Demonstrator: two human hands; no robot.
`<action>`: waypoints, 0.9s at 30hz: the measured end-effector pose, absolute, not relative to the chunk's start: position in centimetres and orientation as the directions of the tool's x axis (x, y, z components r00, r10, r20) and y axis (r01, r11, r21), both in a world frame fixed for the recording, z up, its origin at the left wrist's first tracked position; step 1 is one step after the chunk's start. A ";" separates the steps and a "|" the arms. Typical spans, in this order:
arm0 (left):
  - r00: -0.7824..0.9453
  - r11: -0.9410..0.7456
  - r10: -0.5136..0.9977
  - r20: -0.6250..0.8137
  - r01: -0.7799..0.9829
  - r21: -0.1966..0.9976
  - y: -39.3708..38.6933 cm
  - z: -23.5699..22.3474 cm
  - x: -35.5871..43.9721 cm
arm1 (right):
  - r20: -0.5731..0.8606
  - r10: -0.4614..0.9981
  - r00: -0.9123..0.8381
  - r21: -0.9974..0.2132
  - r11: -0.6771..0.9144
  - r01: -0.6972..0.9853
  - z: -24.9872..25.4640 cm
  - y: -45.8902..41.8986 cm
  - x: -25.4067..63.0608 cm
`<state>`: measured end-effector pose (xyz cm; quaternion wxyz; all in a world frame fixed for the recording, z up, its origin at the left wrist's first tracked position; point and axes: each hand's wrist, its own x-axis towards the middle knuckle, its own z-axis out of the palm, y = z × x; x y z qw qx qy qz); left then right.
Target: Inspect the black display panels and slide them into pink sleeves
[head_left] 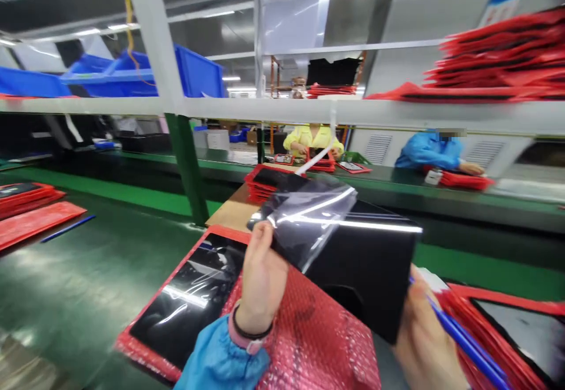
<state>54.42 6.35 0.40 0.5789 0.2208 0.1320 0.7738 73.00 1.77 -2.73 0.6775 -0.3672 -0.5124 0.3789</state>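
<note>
A glossy black screen panel (379,266) is held tilted up in front of me, its right edge gripped by my right hand (426,334). A blue pen (472,343) also lies against that hand. My left hand (260,278) is closed, pinching the corner of a clear film (320,207) that stands partly lifted off the panel's left part. Under the panel is red bubble wrap (318,331). A second black screen panel (189,296) lies on red wrap to the left of my left wrist.
Red-wrapped panels (507,313) are piled at right, and another red stack (265,184) stands ahead. At left lie red packs (39,222) and a blue pen (68,228). A green post (189,166) supports a white shelf (282,107). Two co-workers sit across the bench.
</note>
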 end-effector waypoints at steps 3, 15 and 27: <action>-0.299 -0.360 0.932 0.203 -0.819 0.447 5.8 1.0 53.9 | 0.370 0.908 0.199 -0.880 0.411 -0.238 -2.0 1.0 71.8; -0.480 -0.568 0.823 0.305 -0.669 0.479 3.5 1.6 53.8 | 0.419 0.904 0.086 -0.903 0.425 -0.068 -1.5 -1.0 70.7; -0.514 -0.581 0.810 0.282 -0.642 0.500 5.8 1.4 52.7 | 0.409 0.903 -0.127 -0.872 0.346 -0.346 -1.2 -1.8 71.0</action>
